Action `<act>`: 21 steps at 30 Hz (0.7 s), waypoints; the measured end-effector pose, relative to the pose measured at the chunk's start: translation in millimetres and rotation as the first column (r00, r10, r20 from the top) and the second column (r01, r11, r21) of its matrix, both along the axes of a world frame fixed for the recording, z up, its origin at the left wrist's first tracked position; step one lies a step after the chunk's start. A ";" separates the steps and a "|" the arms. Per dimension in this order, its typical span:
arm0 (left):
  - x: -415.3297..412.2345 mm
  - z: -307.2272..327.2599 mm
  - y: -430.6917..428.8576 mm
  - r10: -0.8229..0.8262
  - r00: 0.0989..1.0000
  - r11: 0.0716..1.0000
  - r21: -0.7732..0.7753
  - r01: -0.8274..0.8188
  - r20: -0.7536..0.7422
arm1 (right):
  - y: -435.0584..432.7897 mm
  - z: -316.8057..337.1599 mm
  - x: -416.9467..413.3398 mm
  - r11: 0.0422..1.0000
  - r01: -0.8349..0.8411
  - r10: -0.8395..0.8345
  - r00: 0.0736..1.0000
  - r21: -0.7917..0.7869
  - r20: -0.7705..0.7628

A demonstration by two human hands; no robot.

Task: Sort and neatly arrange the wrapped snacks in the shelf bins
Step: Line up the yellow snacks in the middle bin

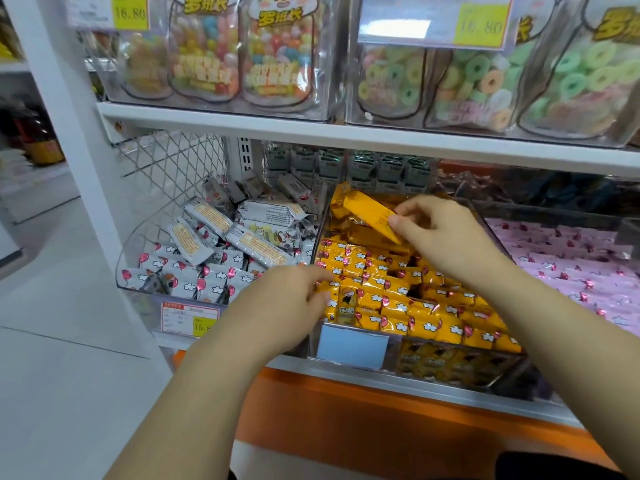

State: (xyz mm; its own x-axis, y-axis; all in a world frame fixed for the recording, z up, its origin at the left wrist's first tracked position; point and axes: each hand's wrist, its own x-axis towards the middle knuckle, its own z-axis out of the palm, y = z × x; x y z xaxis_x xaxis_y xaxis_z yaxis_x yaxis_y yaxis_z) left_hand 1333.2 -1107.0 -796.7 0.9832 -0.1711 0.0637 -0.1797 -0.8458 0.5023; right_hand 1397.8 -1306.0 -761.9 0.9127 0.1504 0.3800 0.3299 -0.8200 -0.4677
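Note:
Three clear bins stand side by side on the lower shelf. The middle bin holds yellow wrapped snacks in tidy rows at the front and loose ones behind. My right hand pinches one yellow snack above the back of that bin. My left hand rests at the bin's front left corner, fingers curled onto the yellow packs there. The left bin holds white wrapped snacks, several lying loose on top. The right bin holds pink wrapped snacks.
The upper shelf hangs low over the bins, carrying clear boxes of bagged candy and gummy rings. Grey packs stand behind the bins. An orange shelf front runs below. A white upright post stands left.

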 end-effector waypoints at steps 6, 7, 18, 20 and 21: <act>-0.6 3.8 -5.3 0.210 0.929 0.956 -0.264 -0.130 0.305 | -5.2 11.1 -33.1 0.880 -0.099 0.275 0.903 0.465 -0.330; -1.9 5.2 -6.8 0.190 0.932 0.949 -0.300 -0.094 0.309 | -5.1 9.4 -34.6 0.867 -0.088 0.293 0.886 0.490 -0.359; 2.3 3.6 -9.6 0.146 0.935 0.894 -0.447 0.015 0.323 | 1.1 11.6 -36.0 0.697 -0.197 0.373 0.921 0.690 -0.114; 7.6 1.2 -4.0 0.195 0.880 0.958 -0.278 -0.076 0.433 | 0.0 11.7 -31.2 0.744 -0.165 0.222 0.975 0.648 -0.007; 9.2 -0.2 -1.0 0.194 0.868 0.976 -0.177 -0.124 0.458 | -0.5 11.2 -29.5 0.760 -0.153 0.182 0.983 0.632 0.019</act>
State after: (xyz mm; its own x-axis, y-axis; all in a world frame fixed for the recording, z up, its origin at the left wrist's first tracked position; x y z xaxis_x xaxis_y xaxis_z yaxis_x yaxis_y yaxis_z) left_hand 1342.4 -1108.0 -796.8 0.8436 0.0295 0.5361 -0.2925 -0.8120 0.5051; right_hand 1368.3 -1306.4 -750.6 0.9126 0.0433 0.4066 0.4025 -0.2707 -0.8745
